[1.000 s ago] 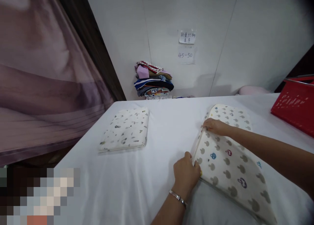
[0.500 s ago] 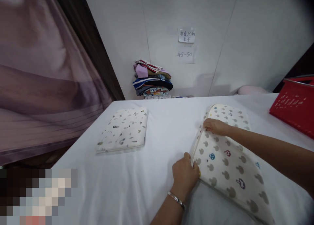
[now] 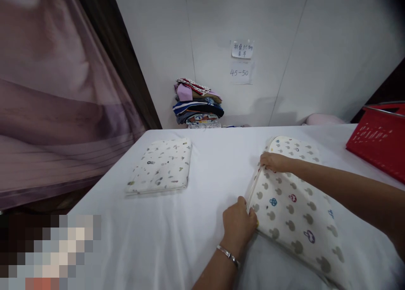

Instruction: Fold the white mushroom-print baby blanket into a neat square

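Observation:
A folded cream cloth with grey, blue and red mushroom prints (image 3: 292, 207) lies on the white table (image 3: 205, 188) at the right. My left hand (image 3: 238, 226), with a silver bracelet on the wrist, is closed and pinches the cloth's near left edge. My right hand (image 3: 272, 162) is closed on the same left edge farther back, the forearm lying across the cloth. A second folded cream cloth with small leaf prints (image 3: 161, 166) rests flat on the table's left side, away from both hands.
A stack of folded coloured clothes (image 3: 198, 104) stands against the white wall behind the table, below two paper notes (image 3: 242, 61). A red plastic basket (image 3: 379, 140) sits at the far right. A mauve curtain (image 3: 53, 91) hangs at the left.
Both hands keep their grip on the mushroom cloth's left edge with hardly any movement; the view has shifted slightly.

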The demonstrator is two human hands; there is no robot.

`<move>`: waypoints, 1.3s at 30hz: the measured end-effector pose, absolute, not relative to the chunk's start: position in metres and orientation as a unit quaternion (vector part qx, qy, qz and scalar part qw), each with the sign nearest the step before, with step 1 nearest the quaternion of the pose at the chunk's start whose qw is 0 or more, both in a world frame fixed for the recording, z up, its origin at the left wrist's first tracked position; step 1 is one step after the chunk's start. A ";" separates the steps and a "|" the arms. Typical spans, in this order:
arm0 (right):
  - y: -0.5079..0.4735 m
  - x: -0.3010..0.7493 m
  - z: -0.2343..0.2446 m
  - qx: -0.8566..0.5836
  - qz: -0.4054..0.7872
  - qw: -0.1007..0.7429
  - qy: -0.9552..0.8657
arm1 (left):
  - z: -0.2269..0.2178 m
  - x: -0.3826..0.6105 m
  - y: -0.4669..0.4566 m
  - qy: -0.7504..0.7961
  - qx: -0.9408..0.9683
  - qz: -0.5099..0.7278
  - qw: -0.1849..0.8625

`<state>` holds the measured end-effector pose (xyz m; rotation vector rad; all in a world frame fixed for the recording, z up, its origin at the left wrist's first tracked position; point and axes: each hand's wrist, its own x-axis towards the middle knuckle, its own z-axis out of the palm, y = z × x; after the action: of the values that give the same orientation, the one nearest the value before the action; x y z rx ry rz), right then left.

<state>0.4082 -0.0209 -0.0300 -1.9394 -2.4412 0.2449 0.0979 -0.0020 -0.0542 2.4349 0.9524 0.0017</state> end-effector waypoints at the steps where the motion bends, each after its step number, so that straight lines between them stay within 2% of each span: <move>1: -0.021 0.407 -0.029 -0.616 0.077 0.009 -0.784 | -0.054 0.098 -0.002 0.352 0.899 0.003 0.261; 25: -0.016 0.409 -0.027 -0.618 -0.038 -0.025 -0.785 | -0.054 0.098 -0.003 0.349 0.899 0.011 0.263; 31: -0.007 0.404 -0.035 -0.639 0.025 -0.038 -0.768 | -0.055 0.098 -0.003 0.353 0.896 0.027 0.268; 39: -0.009 0.398 -0.033 -0.685 0.013 -0.039 -0.727 | -0.052 0.096 -0.003 0.343 0.892 0.053 0.290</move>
<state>0.3983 -0.0088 -0.0326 -2.2085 -2.3435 0.0435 0.0962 -0.0028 -0.0524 2.3802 0.9143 0.1402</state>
